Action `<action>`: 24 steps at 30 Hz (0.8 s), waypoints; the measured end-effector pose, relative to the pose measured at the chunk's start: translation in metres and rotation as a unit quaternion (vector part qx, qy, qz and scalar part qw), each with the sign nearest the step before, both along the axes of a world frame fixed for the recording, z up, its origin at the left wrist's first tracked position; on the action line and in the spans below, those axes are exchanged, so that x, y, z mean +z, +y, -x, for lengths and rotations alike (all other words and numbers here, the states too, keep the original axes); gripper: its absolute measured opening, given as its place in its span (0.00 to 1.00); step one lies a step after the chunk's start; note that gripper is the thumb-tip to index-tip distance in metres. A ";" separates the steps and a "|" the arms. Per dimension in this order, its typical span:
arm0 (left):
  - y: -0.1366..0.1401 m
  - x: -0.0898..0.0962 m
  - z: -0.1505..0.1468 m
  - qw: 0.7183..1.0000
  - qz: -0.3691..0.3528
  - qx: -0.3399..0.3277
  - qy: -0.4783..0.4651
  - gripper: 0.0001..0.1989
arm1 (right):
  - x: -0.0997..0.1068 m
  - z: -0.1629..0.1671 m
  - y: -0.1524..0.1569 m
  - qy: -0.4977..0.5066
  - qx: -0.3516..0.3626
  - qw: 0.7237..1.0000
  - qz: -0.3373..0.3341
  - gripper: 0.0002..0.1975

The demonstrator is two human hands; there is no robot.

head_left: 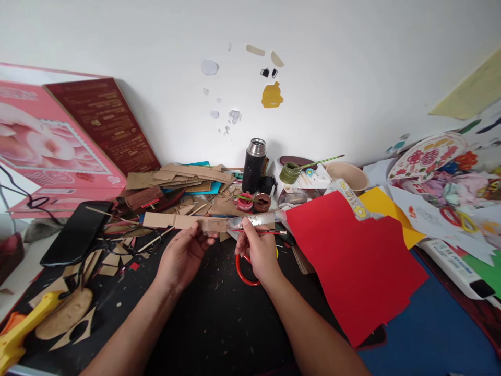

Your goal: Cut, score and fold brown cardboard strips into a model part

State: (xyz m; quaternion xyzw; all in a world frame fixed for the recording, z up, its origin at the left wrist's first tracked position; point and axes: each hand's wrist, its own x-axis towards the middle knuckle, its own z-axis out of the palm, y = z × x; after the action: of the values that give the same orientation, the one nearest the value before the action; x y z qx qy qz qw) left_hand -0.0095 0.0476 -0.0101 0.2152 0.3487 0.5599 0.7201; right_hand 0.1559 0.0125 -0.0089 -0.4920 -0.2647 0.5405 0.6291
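Observation:
My left hand (185, 255) is closed, its thumb and fingers pinching a narrow cardboard strip (160, 220) where the strip meets a shiny, see-through ruler (262, 219). The ruler extends rightward from there. My right hand (259, 248) has its thumb on top of the ruler and its fingers curled beneath. A dark pencil with red stripes (274, 232) sticks out from under that thumb. Scissors with a red handle (239, 271) lie just below my right hand, partly hidden by it. Both hands are above the black tabletop (219, 329).
Cardboard scraps (183, 175) pile up behind the hands, near a black thermos (254, 167) and open paint jars (262, 202). Red sheet (352, 261) covers the right side. A phone (76, 232), a yellow glue gun (31, 326) and cardboard offcuts lie left.

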 end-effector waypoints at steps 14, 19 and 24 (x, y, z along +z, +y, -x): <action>-0.014 0.007 -0.005 0.997 -0.054 -0.040 0.047 0.15 | -0.003 -0.001 -0.001 -0.025 0.009 1.000 -0.017 0.32; -0.011 0.004 -0.003 0.998 -0.028 -0.027 0.044 0.20 | 0.001 -0.001 -0.002 -0.031 0.013 0.999 -0.010 0.33; -0.011 0.005 -0.003 0.998 -0.028 -0.008 0.047 0.20 | 0.003 -0.001 -0.003 -0.034 0.009 0.999 -0.008 0.32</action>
State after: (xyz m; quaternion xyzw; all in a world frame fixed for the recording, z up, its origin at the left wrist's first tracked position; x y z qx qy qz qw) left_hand -0.0060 0.0370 -0.0052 0.2648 0.3647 0.5526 0.7011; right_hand 0.1572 0.0099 -0.0060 -0.5026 -0.2952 0.5267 0.6188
